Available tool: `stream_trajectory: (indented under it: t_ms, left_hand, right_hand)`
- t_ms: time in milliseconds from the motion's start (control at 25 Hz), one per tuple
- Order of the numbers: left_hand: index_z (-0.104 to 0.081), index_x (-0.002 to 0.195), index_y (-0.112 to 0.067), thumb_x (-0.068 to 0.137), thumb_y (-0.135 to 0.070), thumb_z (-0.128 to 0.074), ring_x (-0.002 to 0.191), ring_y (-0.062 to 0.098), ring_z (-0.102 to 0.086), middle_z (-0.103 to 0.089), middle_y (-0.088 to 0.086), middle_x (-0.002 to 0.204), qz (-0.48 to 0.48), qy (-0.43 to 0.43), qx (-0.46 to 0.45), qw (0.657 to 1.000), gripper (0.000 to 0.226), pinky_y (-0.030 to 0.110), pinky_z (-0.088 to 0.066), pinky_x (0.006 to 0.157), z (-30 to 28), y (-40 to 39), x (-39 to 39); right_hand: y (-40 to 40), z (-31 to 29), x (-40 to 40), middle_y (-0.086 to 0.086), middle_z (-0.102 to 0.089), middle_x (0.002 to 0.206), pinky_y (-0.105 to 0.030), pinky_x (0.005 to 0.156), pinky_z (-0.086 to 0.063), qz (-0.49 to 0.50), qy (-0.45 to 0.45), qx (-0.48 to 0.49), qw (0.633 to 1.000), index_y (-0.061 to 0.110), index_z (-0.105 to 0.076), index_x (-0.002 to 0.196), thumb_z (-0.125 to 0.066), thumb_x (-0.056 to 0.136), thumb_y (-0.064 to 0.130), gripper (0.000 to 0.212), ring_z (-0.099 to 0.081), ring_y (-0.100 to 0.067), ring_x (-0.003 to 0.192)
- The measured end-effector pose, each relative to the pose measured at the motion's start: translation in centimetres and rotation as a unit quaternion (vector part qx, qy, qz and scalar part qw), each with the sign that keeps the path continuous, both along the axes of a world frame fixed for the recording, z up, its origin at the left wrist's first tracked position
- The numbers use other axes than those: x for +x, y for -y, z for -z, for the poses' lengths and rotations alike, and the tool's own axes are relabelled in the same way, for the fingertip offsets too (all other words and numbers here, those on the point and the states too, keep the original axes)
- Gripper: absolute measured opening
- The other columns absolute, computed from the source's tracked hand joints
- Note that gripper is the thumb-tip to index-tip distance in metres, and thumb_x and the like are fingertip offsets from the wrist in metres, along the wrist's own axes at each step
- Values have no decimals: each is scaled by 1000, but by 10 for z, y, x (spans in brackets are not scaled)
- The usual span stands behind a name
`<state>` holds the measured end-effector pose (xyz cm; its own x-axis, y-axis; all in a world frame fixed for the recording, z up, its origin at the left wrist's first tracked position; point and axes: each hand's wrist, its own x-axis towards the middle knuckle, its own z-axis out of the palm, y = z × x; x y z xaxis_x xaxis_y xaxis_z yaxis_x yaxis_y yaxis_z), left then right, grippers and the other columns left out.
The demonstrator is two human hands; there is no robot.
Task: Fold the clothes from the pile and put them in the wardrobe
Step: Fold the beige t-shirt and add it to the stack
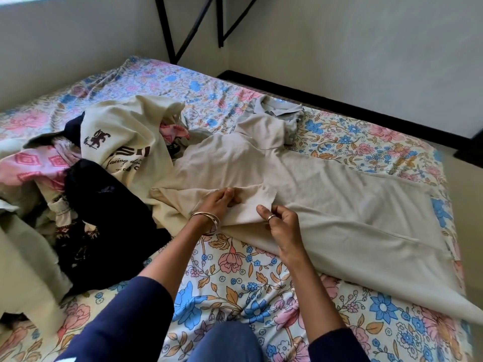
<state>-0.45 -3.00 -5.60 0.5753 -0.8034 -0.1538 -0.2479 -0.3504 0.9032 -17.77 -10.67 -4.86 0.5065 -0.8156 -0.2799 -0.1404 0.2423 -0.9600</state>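
Note:
A long beige dress (326,194) lies spread across the flowered bed, its collar toward the far wall and its hem at the right edge. My left hand (218,203), with bangles at the wrist, pinches a short sleeve of the dress near its middle. My right hand (281,226), wearing a ring, grips the dress's near edge and lifts it slightly. The pile of clothes (86,165) sits at the left: a cream printed top, pink patterned cloth and dark garments heaped together. No wardrobe is in view.
A grey collared shirt (282,111) lies under the dress's top end. The flowered bedsheet (235,288) covers the mattress. White walls and a black metal frame (193,24) stand behind the bed; bare floor (465,184) runs along the right.

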Motion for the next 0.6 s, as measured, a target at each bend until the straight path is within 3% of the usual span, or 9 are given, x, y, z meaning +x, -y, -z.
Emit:
stream_trajectory:
  t_ms: [80, 160, 240, 320, 400, 480, 560, 600]
  left_hand:
    - [-69, 111, -29, 103, -39, -35, 82, -1, -64, -72, -7, 97, -8, -62, -14, 998, 36, 21, -45, 82, 1, 1, 2]
    - [-69, 113, -30, 102, -39, -38, 82, -1, -64, -72, -8, 98, -2, -64, -10, 998, 34, 20, -44, 81, 2, 3, 2]
    - [-69, 111, -36, 98, -43, -46, 90, 5, -65, -72, -11, 98, 21, 36, 32, 999, 27, 24, -48, 84, 2, 6, 2]
    - [-71, 108, -31, 94, -37, -56, 91, 15, -64, -71, -6, 97, 40, 192, 88, 977, 21, 28, -49, 80, -2, 13, -3]
    - [-71, 108, -21, 90, -29, -62, 91, 26, -60, -65, 4, 98, 29, 362, 73, 929, 21, 34, -46, 76, -1, 21, -21]
    - [-61, 124, -25, 88, -36, -64, 114, 31, -51, -56, 7, 126, 73, 425, 50, 901, 38, 45, -44, 94, 4, 24, -41]
    - [-22, 150, -36, 93, -57, -37, 146, 28, -8, -9, 0, 160, 176, 428, 135, 876, 62, 53, -14, 117, 19, 22, -53]
    - [0, 152, -39, 92, -65, -15, 147, 24, 13, 14, -4, 160, 213, 439, 176, 855, 67, 54, 1, 118, 28, 20, -55]
  right_hand:
    - [-6, -3, -3, -9, -73, 77, -28, 52, -49, 5, -35, 52, 998, 8, -65, 97, -69, 89, 19, 14, -66, -17, 58]
    - [-7, -2, -11, -11, -70, 65, -24, 42, -43, 24, -97, 81, 992, 4, -61, 96, -70, 88, 12, 14, -58, -15, 42]
    - [-4, -4, -22, -12, -68, 64, -22, 37, -38, -15, -153, 84, 985, 5, -58, 96, -73, 85, 10, 19, -54, -15, 39]
    - [3, -8, -31, -12, -69, 68, -22, 37, -38, -27, -186, 69, 980, 11, -55, 98, -73, 86, 12, 22, -57, -17, 42]
    - [17, -10, -36, -9, -71, 75, -28, 49, -49, 29, -201, -22, 979, 14, -58, 97, -72, 87, 17, 18, -63, -19, 52]
    - [30, -6, -44, -10, -71, 92, -31, 69, -50, 88, -219, -184, 954, 12, -63, 99, -70, 88, 20, 16, -66, -23, 78]
    - [42, 12, -58, -14, -65, 117, -38, 85, -45, 94, -312, -375, 868, 11, -63, 113, -65, 90, 26, 27, -58, -32, 108]
    - [45, 26, -66, -15, -58, 130, -44, 93, -41, 69, -374, -439, 814, 14, -61, 122, -59, 92, 34, 36, -51, -35, 121]
